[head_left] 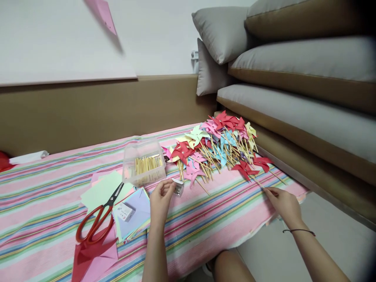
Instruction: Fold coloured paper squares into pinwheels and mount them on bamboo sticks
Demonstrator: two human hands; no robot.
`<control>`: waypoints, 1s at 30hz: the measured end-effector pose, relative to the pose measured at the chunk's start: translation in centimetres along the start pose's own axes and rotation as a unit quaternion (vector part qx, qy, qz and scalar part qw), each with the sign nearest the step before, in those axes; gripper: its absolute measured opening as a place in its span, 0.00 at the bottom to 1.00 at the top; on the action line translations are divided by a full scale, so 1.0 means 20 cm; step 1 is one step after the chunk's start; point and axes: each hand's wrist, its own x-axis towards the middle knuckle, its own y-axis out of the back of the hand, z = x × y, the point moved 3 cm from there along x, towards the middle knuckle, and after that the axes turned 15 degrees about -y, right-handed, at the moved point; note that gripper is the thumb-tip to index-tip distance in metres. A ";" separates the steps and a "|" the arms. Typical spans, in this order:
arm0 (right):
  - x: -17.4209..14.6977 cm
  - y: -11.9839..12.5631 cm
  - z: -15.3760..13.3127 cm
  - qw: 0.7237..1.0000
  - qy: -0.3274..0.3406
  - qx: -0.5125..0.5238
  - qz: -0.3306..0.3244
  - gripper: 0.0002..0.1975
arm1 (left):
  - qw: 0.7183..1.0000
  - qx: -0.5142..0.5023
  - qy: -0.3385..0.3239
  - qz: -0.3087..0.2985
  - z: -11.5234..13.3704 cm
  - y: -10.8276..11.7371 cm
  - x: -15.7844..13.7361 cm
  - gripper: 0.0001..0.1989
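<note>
My left hand (162, 192) is closed on a small clear plastic box (178, 188) with a pale lid and something shiny inside, too small to name. To the right, my right hand (284, 204) pinches the stick end of a red paper pinwheel (245, 170), which lies at the near edge of the pile. Another red pinwheel (263, 163) rests just beyond it. The heap of paper pinwheels (221, 135) in red, pink, blue, yellow and pale green spreads between and behind my hands. A clear container (129, 174) of short wooden sticks (147, 164) stands left of the pile.
Orange-handled scissors (101, 219) lie over coloured paper sheets (100, 190). A small white box (124, 211) sits on a stack of paper squares (142, 207). Red and pink folded paper (94, 256) lies nearer. Grey cushions (293, 105) rise on the right, past the striped cloth (202, 231).
</note>
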 end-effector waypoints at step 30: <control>-1.03 -0.03 -1.37 0.819 0.303 0.410 -0.262 0.09 | 0.844 0.499 0.012 0.194 0.12 0.33 -0.12 0.14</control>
